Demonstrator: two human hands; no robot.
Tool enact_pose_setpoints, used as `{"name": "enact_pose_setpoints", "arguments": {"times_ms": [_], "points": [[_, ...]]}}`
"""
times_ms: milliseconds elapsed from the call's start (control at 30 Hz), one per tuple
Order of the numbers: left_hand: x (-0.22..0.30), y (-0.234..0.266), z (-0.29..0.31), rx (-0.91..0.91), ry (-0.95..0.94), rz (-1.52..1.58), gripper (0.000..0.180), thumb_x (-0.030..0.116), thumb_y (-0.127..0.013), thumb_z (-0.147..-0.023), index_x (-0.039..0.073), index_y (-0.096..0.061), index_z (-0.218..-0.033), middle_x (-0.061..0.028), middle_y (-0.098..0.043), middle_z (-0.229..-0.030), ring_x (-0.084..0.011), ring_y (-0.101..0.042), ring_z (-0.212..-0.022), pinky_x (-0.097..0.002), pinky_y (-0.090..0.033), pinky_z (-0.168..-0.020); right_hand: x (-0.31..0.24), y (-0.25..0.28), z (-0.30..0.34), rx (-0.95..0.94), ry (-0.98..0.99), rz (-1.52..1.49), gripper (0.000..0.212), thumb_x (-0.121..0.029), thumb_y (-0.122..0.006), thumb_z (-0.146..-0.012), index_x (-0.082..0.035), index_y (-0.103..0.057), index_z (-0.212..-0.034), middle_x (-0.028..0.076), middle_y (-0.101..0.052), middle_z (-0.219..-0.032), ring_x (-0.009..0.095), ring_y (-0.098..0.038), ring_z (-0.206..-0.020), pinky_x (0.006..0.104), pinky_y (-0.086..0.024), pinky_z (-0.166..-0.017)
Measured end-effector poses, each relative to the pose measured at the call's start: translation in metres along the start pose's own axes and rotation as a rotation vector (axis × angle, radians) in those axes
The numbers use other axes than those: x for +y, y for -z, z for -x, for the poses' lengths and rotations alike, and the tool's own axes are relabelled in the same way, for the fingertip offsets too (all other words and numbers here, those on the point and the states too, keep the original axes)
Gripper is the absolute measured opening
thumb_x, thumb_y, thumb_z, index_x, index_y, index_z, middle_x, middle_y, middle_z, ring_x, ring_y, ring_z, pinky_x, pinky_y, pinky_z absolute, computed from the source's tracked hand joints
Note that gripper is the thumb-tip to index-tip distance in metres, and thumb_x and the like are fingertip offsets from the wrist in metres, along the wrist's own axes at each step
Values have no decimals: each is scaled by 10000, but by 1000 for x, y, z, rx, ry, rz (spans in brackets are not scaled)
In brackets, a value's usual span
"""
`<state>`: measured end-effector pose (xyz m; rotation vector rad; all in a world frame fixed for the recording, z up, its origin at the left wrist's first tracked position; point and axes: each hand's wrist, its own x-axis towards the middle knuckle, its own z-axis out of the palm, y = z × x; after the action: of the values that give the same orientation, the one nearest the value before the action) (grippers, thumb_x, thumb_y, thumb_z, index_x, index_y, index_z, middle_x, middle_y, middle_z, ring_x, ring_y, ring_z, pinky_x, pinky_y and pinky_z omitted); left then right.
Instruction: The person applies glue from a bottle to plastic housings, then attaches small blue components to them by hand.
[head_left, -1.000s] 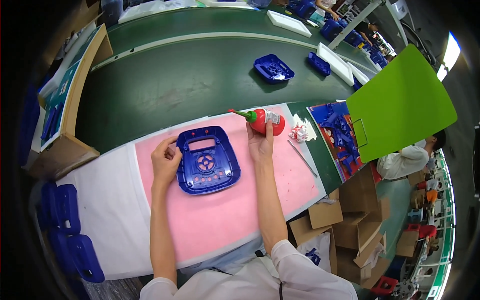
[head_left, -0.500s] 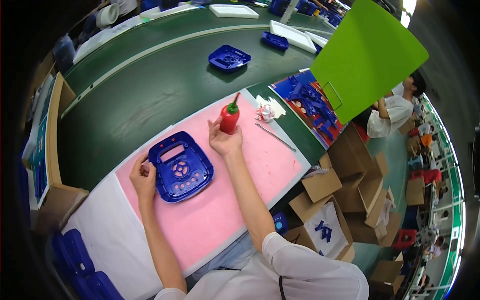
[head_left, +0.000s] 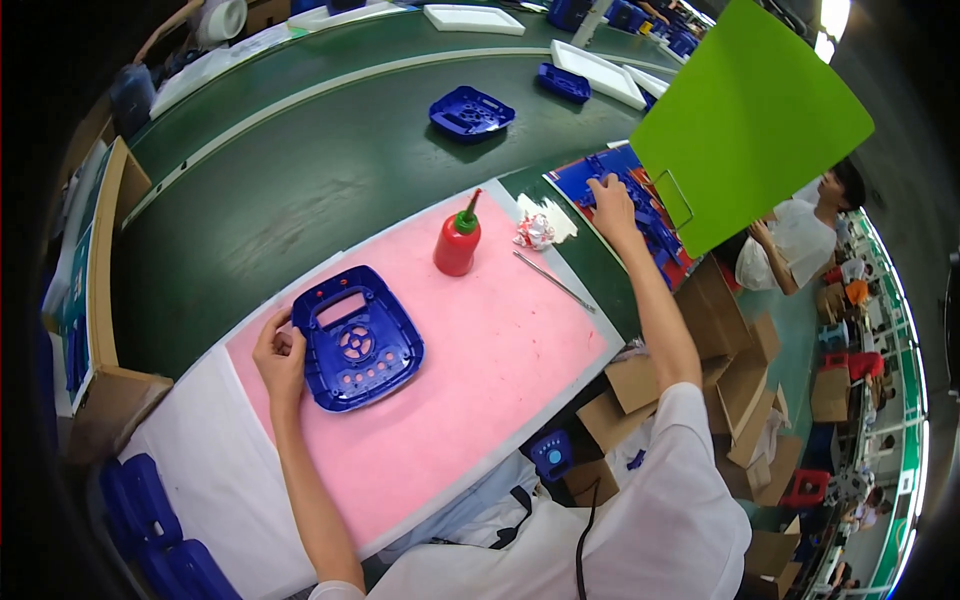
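A blue plastic housing (head_left: 375, 375) with a slot, round holes and a ring-shaped grille lies on the pink mat (head_left: 480, 370). My left hand (head_left: 280, 358) grips its left edge, thumb and fingers curled. Upright on the mat stands a red squeeze bottle (head_left: 457, 250) with a green collar and narrow tip; no hand touches it. Over at the right, my right hand (head_left: 614, 212) reaches into a pile of small blue plastic parts (head_left: 655, 228). Its fingertips are pinched down at the pile, and what lies between them is hidden.
A metal rod (head_left: 553, 282) and crumpled wrapping (head_left: 535, 232) lie by the mat's right edge. A green board (head_left: 755, 125) overhangs the parts. Another blue housing (head_left: 471, 114) sits on the green table. Cardboard boxes (head_left: 715, 310) stand at lower right; a person (head_left: 790, 245) sits beyond.
My right hand has let go of the red bottle, which now stands on the mat, and has moved right to the blue parts. My left hand stays at the housing.
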<state>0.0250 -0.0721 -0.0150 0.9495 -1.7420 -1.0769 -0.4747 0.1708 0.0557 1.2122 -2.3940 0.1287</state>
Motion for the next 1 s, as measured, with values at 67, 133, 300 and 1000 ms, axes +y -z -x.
{"name": "enact_pose_setpoints", "arguments": {"times_ms": [67, 133, 300, 1000], "points": [[3, 2, 2, 11, 18, 21, 286, -3, -639, -811, 5, -650, -1096, 52, -517, -664, -7, -368, -526, -181, -282, -472, 10, -7, -15, -109, 173, 115, 362, -16, -600, -735, -122, -606, -1080, 146, -516, -1067, 346, -546, -980, 427, -519, -714], [5, -1, 3, -12, 3, 32, 284, -13, -630, -807, 5, -650, -1090, 37, -566, -726, -6, -383, -536, -177, -300, -475, 21, -25, -25, -242, 439, 312, 276, -21, -610, -728, -118, -610, -987, 137, -564, -1002, 333, -580, -936, 413, -522, -698], [6, -9, 4, -26, 4, 72, 297, -24, -627, -782, 13, -651, -1075, -13, -656, -880, -16, -417, -555, -177, -348, -492, 38, -31, -30, -409, 437, 372, 181, -72, -635, -720, -107, -595, -893, 112, -624, -859, 308, -629, -849, 423, -515, -693], [13, -3, 1, -52, 27, 87, 280, 32, -635, -784, 21, -653, -1062, -19, -671, -866, -32, -418, -536, -203, -371, -491, -184, 45, 156, 7, -38, -764, 229, -9, -716, -702, 4, -600, -900, 138, -636, -976, 242, -632, -877, 331, -516, -794]]}}
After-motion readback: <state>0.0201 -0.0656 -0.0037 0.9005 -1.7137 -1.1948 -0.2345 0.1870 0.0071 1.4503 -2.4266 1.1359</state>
